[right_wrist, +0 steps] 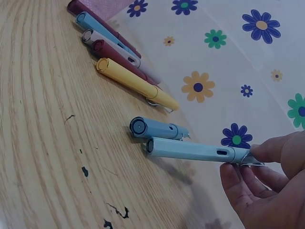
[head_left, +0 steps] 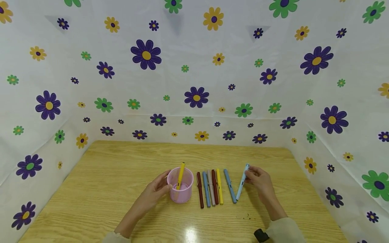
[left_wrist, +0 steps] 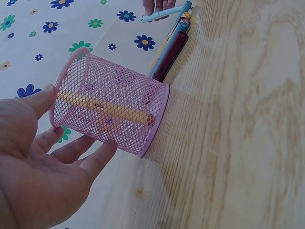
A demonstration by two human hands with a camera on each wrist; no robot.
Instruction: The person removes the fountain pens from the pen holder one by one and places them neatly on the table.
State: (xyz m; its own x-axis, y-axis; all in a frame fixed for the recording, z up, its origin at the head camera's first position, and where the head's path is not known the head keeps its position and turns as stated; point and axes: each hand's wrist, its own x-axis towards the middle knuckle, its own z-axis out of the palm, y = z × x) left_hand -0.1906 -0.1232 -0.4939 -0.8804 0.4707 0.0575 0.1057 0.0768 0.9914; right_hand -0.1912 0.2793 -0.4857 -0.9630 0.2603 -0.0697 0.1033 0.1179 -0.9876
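On the table stands a pink mesh pen cup [head_left: 181, 196] with one yellow pen [head_left: 181, 175] leaning inside it. My left hand [head_left: 155, 190] holds the cup from its left side, thumb at the rim [left_wrist: 56, 107] and fingers along the mesh. At the right, my right hand [head_left: 259, 181] pinches a light blue pen [head_left: 242, 184] near its clip end. That pen slants, its clip end higher, its other end close to a darker blue pen [head_left: 230, 185]. In the right wrist view, thumb and fingertips close on the light blue pen's cap [right_wrist: 238, 155].
Between cup and hand lies a row of pens: dark red [head_left: 200, 190], blue [head_left: 206, 189], grey [head_left: 211, 187], another dark red [head_left: 215, 186] and yellow [head_left: 220, 186]. Small dark specks [head_left: 247, 216] mark the wood nearer the front. Flower-printed cloth [head_left: 194, 81] encloses the table's back and sides.
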